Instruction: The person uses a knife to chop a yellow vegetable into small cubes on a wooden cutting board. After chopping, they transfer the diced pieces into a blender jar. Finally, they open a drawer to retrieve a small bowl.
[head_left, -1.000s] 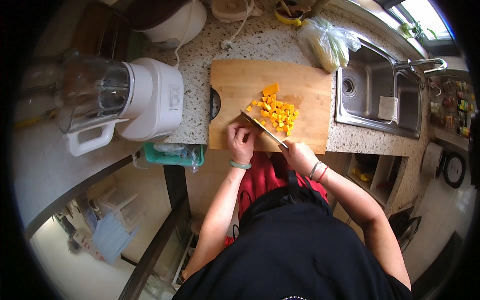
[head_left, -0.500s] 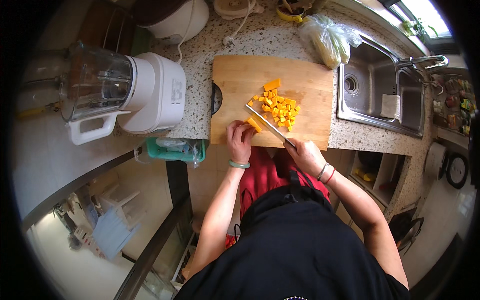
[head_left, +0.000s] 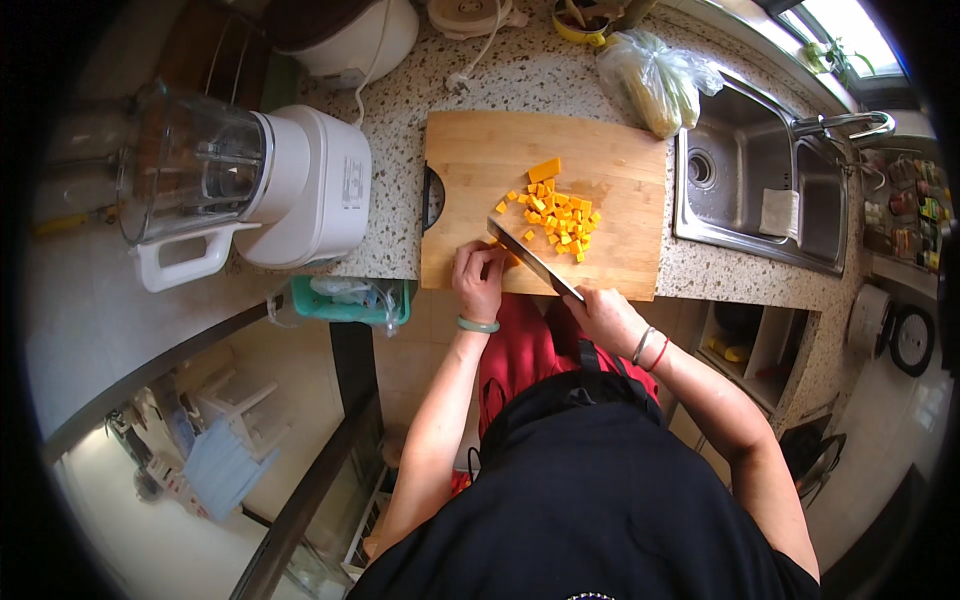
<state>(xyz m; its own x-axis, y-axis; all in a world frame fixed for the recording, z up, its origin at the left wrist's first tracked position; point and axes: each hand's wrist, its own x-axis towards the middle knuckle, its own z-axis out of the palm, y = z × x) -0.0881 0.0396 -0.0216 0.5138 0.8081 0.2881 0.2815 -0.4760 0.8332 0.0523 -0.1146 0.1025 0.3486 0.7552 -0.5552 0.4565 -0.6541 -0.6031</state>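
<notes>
My right hand [head_left: 608,316] is closed round the handle of a kitchen knife [head_left: 535,260]. Its blade slants up and left across the wooden cutting board [head_left: 460,145], lying over an orange piece that looks like pumpkin [head_left: 512,260], so most of that piece is hidden. With curled fingers, my left hand [head_left: 478,280] pinches the piece at the near edge of the board, close beside the blade. Just beyond the knife lies a loose heap of orange pumpkin cubes [head_left: 565,220]. A larger pumpkin chunk [head_left: 545,170] rests at the heap's far end.
Left of the board stands a white blender [head_left: 320,190] with a clear jug. A plastic bag of pale vegetables [head_left: 655,85] sits at the back right, beside the steel sink [head_left: 735,240]. A green bin [head_left: 405,300] hangs below the counter edge.
The knife blade has shifted left and tilted, from beside the held pumpkin piece to over it. My right hand moved slightly left and nearer to me; my left hand stayed in place.
</notes>
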